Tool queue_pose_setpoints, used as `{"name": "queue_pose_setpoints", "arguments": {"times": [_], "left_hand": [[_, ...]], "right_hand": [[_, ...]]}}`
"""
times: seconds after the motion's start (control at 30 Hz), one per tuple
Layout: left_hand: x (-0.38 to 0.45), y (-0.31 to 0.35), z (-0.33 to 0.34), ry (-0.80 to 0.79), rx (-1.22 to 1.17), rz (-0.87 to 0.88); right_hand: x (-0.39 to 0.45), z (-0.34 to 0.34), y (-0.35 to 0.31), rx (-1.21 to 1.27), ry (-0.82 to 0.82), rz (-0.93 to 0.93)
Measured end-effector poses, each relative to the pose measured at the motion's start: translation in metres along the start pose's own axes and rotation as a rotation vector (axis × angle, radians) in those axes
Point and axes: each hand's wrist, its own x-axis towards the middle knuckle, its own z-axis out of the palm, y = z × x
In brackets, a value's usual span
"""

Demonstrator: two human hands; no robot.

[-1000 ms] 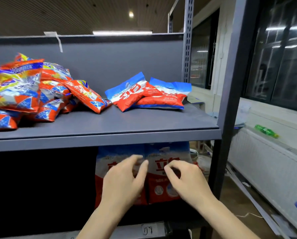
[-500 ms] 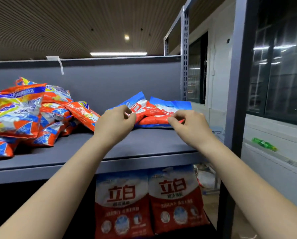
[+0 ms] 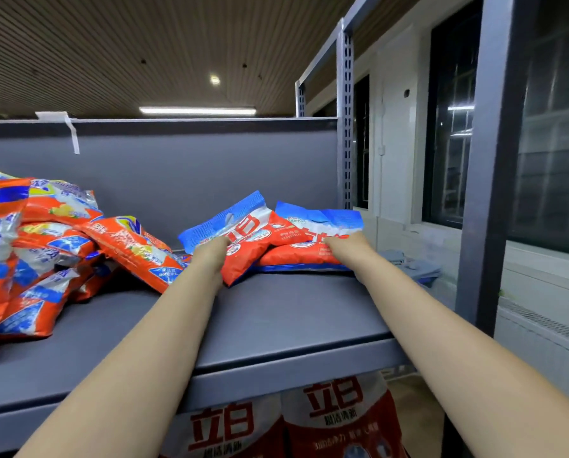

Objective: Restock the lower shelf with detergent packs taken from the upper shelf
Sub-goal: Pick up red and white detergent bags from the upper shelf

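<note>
Two blue-and-red detergent packs lie at the right of the upper shelf [image 3: 293,315]. The left pack [image 3: 246,231] leans tilted on the right pack [image 3: 316,221]. My left hand [image 3: 212,254] is closed on the near edge of the left pack. Over on the right pack's near edge, my right hand [image 3: 344,247] is closed too. Both hands are seen from behind, so the fingertips are mostly hidden. Below the shelf board, two matching packs [image 3: 223,428] [image 3: 339,404] stand upright side by side on the lower shelf.
A heap of several orange detergent packs [image 3: 48,246] fills the left of the upper shelf. A grey back panel [image 3: 177,166] closes the shelf behind. A dark steel upright [image 3: 489,193] stands at the right front corner, with windows beyond.
Both hands rose from the packs on the lower shelf to the upper shelf, then pushed further in onto the two blue-and-red packs. The view tilted upward.
</note>
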Motion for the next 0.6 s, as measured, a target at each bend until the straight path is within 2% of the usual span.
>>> {"name": "queue_pose_setpoints", "arguments": {"times": [0.07,0.13,0.23,0.4,0.6], "left_hand": [[0.014,-0.001,-0.006,0.038,-0.154,-0.046],[0.019,-0.002,-0.011,0.025,-0.206,-0.08],[0.017,0.0,-0.011,-0.004,-0.217,-0.122],[0.017,-0.002,-0.014,-0.069,-0.15,-0.227],[0.014,0.0,-0.013,-0.133,-0.128,-0.178]], "right_hand": [[0.006,0.002,0.007,0.034,0.061,0.013],[0.01,0.002,0.008,0.053,0.056,0.004],[0.012,-0.001,0.007,0.132,0.031,0.016],[0.001,-0.01,0.002,0.32,-0.151,0.154],[-0.007,-0.011,-0.002,0.433,-0.146,0.217]]}}
